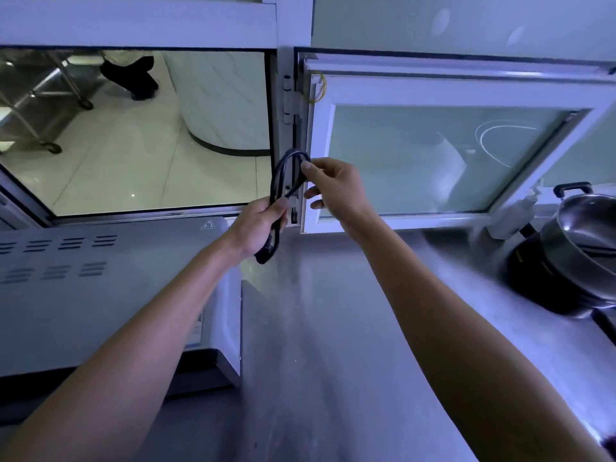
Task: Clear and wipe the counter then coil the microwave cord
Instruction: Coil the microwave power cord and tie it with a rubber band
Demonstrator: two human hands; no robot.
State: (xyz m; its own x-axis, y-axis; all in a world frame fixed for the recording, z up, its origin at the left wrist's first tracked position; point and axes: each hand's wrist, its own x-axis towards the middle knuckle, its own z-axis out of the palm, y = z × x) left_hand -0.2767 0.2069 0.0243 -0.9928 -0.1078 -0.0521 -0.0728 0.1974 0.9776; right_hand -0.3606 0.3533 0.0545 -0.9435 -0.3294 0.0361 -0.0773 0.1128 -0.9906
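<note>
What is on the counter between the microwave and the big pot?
In the head view, only bare counter lies between the microwave and the pot. Above it, the hands hold the looped cord.

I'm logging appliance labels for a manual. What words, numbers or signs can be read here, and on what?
No words or numbers are legible.
Microwave: a triangular warning sign on its top, a symbol without readable text.
Microwave side: a sticker, too blurred and angled to read.
</note>
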